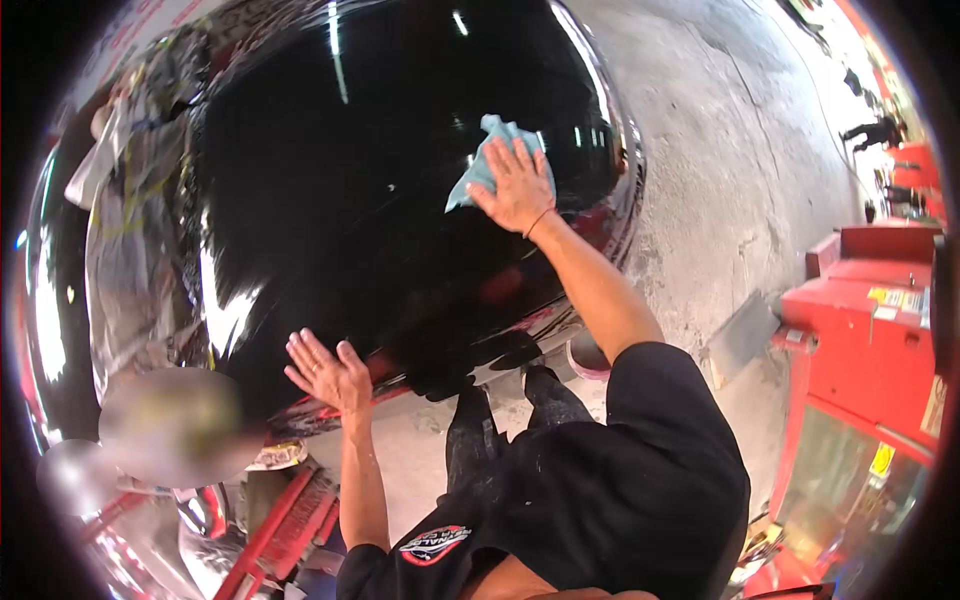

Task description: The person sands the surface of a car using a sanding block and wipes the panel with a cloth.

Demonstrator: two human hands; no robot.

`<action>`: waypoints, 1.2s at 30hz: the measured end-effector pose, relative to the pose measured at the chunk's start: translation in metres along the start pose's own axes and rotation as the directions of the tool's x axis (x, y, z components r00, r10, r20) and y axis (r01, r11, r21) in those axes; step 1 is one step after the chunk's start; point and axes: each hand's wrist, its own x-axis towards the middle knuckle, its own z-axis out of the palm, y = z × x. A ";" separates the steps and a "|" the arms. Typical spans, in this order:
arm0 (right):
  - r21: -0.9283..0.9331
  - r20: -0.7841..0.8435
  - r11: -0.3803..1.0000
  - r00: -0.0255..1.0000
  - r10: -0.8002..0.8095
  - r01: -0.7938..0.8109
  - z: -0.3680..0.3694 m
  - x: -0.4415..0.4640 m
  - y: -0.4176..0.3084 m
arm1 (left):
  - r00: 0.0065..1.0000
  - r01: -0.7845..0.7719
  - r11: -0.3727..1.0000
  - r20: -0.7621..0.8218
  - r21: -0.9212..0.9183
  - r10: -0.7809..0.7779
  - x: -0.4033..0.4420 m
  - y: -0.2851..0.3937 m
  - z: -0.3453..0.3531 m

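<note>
A glossy black car hood (330,210) fills the middle of the head view, with bright light reflections on it. My right hand (515,188) holds a light blue cloth (497,130) flat against the hood towards its far right end, fingers stretched over it. Parts of the cloth stick out past the fingertips and on the left of the hand. My left hand (330,375) is open and holds nothing, its fingers spread at the near left edge of the hood. Whether its palm touches the paint I cannot tell.
Crumpled grey sheeting (140,240) covers the car left of the hood. Grey concrete floor (710,150) lies to the right, with a red cabinet (860,345) on it. A round tub (588,358) stands by my feet. Red metal stands (275,530) are at lower left.
</note>
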 end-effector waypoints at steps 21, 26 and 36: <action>0.033 -0.131 0.957 0.950 -0.282 0.289 0.020 -0.135 -0.005 | 0.983 -0.082 0.990 -0.174 -0.117 0.061 -0.001 -0.017 0.011; 0.089 -0.146 0.781 0.784 -0.604 0.618 0.040 -0.143 -0.165 | 0.945 -0.183 0.848 -0.326 -0.498 0.012 -0.061 -0.022 -0.005; 0.075 0.031 0.416 0.415 -0.909 0.906 0.046 -0.142 -0.418 | 0.809 0.507 0.735 0.544 -0.451 -0.224 -0.319 -0.029 -0.074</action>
